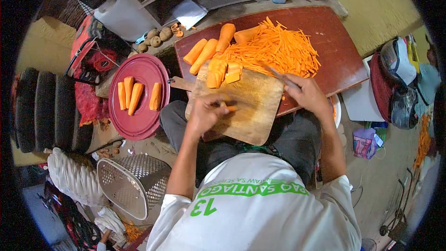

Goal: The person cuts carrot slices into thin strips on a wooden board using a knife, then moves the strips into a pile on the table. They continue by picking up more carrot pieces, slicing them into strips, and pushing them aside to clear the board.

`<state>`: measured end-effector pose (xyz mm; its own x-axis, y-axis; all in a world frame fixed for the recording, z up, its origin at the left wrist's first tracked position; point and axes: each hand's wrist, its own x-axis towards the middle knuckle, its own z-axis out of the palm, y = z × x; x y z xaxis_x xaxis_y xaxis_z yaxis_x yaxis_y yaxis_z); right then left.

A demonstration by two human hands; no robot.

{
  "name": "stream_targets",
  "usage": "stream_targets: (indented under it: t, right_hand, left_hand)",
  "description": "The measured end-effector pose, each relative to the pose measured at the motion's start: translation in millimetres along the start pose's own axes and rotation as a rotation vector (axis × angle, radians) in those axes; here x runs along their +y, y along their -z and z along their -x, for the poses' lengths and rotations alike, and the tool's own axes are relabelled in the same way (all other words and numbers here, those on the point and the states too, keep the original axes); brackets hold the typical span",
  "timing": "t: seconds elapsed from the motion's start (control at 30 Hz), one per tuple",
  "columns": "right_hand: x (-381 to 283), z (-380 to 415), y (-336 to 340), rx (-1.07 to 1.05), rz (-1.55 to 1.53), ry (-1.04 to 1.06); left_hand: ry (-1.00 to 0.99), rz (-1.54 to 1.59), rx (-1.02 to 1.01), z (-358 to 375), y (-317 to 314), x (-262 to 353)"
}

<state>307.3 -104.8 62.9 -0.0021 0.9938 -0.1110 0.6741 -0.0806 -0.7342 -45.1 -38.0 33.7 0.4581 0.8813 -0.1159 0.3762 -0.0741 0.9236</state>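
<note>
Where left hand [204, 114] pins — carrot strip [231, 108] crosswise.

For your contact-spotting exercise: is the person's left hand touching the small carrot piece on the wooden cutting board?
Touching. The head view shows the left hand pinning the small carrot piece to the wooden cutting board, fingers on it with no gap.

Your cutting board [251, 107] lies on the worktop [341, 60]. Behind the board sit the carrot strips [278, 49] and whole carrots [206, 51]. Left of the board is a plate [141, 123] with carrot pieces [134, 95] on it.
</note>
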Motion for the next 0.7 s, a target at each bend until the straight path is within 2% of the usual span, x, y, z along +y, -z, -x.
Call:
stream_targets:
  t: [0.1, 0.2, 0.3, 0.4, 0.43, 0.5, 0.6, 0.7]
  right_hand:
    - [-3, -1, 7, 0.113, 0.006, 0.061]
    - [-13, 16, 2, 0.183, -0.021, 0.068]
    - [-30, 40, -15, 0.142, -0.160, 0.064]
    - [-35, 64, -42, 0.075, -0.235, 0.049]
    - [-43, 69, -45, 0.001, -0.281, -0.028]
    - [-46, 75, -57, -0.020, -0.300, -0.039]
    - [-52, 77, -68, -0.011, -0.332, -0.011]
    - [-52, 74, -78, -0.039, -0.324, 0.003]
  left_hand:
    - [0.073, 0.069, -0.120, 8, -18, -13]
    - [-0.256, -0.162, -0.018, 0, -28, -14]
    - [-0.412, -0.226, 0.081, -20, -35, -31]
    - [-0.380, -0.364, 0.176, -21, -31, -23]
    - [-0.348, -0.352, 0.170, -20, -31, -25]
    - [-0.283, -0.328, 0.154, -15, -32, -32]
    - [-0.359, -0.345, 0.243, -2, -35, -43]
    - [-0.454, -0.378, 0.201, 3, -36, -48]
